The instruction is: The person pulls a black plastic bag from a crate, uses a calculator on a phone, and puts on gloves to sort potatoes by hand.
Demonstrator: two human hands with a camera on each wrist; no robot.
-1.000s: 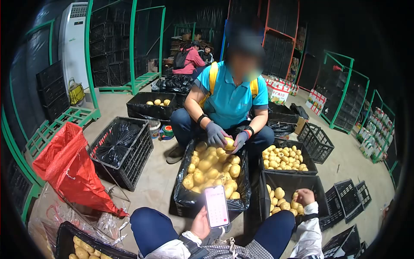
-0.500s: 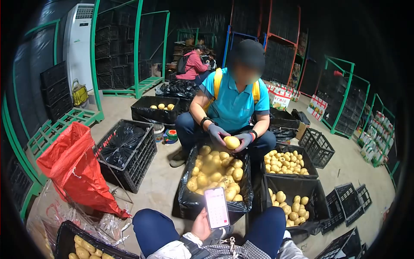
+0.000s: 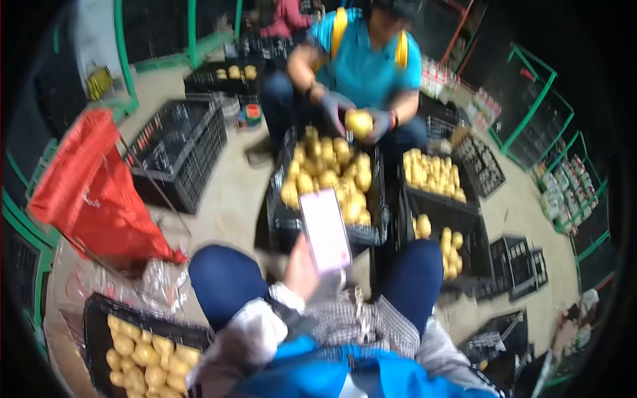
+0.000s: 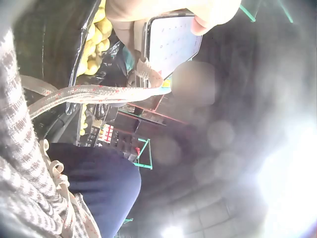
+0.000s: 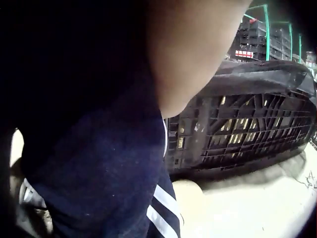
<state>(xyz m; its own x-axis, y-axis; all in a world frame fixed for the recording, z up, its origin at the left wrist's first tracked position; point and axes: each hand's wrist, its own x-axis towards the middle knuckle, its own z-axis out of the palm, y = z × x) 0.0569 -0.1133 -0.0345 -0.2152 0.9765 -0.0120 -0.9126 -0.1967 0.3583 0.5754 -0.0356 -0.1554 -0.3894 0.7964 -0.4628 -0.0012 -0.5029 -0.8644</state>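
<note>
My left hand (image 3: 302,268) grips a smartphone (image 3: 324,230) with a bright screen, held upright over my lap. In the left wrist view the thumb lies over the edge of the phone (image 4: 173,42), whose screen shows faint rows of marks. Past it stands a black-lined crate of potatoes (image 3: 330,174). My right hand (image 5: 195,54) appears only as a blurred patch of skin beside my dark trouser leg in the right wrist view; its fingers cannot be made out. A black crate (image 5: 237,124) lies beyond it. My knee hides this hand in the head view.
Opposite crouches a person in a blue shirt (image 3: 361,56), holding a potato (image 3: 359,123) in gloved hands. Potato crates stand at right (image 3: 434,176) and lower left, the latter holding potatoes (image 3: 146,358). A red sack (image 3: 99,192) and a black crate (image 3: 179,149) are at left.
The head view has tilted downward, so the scene sits higher and is blurred. My right hand left the right-hand potato crate and dropped behind my knee. The phone stays in my left hand.
</note>
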